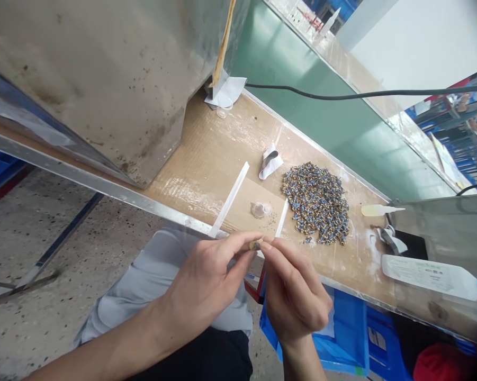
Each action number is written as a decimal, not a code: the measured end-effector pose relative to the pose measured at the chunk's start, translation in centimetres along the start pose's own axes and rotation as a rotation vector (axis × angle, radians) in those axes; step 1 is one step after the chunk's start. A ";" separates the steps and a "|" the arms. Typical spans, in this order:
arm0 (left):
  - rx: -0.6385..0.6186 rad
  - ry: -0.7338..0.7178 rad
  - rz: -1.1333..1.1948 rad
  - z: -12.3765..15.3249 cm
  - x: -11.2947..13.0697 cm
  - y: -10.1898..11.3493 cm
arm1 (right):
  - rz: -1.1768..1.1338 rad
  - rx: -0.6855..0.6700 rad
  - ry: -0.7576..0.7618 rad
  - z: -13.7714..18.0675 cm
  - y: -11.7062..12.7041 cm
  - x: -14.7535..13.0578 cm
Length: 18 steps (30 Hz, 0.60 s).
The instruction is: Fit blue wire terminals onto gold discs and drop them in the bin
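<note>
Over the front edge of the bench, my left hand (210,272) pinches a small blue and gold-coloured piece (255,245) between thumb and forefinger. My right hand (296,286) meets it from the other side, its thumb and forefinger closed at the end of the same piece. Just beyond my fingers a small clear round dish (261,210) sits on the cardboard, with tiny specks (273,218) scattered beside it. Farther right lies a large heap of small blue and gold-coloured parts (315,203). The exact shape of the held piece is mostly hidden by my fingertips.
A stained metal box (103,79) fills the left of the bench (198,185). A dropper bottle (375,210) and a large white bottle (429,276) lie at the right. A black cable (321,96) crosses the green divider (302,84). Blue bins (345,338) stand below.
</note>
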<state>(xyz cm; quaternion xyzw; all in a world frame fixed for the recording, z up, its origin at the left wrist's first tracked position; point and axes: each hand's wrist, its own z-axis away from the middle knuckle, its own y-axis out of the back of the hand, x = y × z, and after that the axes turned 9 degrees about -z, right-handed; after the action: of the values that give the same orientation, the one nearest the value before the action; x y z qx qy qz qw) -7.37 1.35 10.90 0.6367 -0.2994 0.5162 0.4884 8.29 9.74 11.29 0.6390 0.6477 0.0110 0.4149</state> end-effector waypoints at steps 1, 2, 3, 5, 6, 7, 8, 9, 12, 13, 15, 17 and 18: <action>0.000 -0.005 -0.009 0.1 0.1 0.0 | 0.003 -0.001 0.013 0.1 0.0 0.0; 0.000 -0.013 -0.017 0.1 0.2 0.0 | 0.004 0.003 0.026 0.1 0.0 -0.1; 0.000 -0.020 -0.025 0.2 0.2 0.0 | 0.005 0.008 0.038 0.2 0.0 -0.1; 0.000 -0.031 -0.037 0.3 0.4 0.1 | 0.011 0.014 0.056 0.4 -0.1 -0.1; 0.002 -0.029 -0.036 0.3 0.4 0.1 | 0.016 0.019 0.064 0.5 -0.1 -0.1; -0.002 -0.021 -0.027 0.4 0.5 0.1 | 0.019 0.024 0.071 0.6 -0.1 -0.1; -0.008 -0.011 -0.012 0.4 0.5 0.1 | 0.022 0.029 0.078 0.6 -0.1 -0.2; -0.016 0.000 0.004 0.4 0.5 0.1 | 0.023 0.031 0.084 0.7 -0.1 -0.3; -0.028 0.019 0.031 0.5 0.7 0.1 | 0.023 0.019 0.102 0.8 0.1 -0.6; -0.023 0.019 0.026 0.5 0.7 0.1 | 0.026 0.010 0.104 0.9 0.1 -0.7; -0.007 0.017 0.005 0.5 0.9 0.2 | 0.035 0.005 0.103 1.0 0.1 -1.0; 0.008 0.020 -0.013 0.6 1.1 0.2 | 0.047 0.021 0.088 1.1 0.0 -1.3; 0.015 0.021 -0.016 0.6 1.2 0.2 | 0.051 0.024 0.079 1.2 -0.1 -1.5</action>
<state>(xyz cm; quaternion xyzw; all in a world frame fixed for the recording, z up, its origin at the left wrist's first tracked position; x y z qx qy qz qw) -7.01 0.90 12.09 0.6374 -0.2852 0.5209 0.4909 8.63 7.88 11.20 0.6594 0.6470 0.0388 0.3808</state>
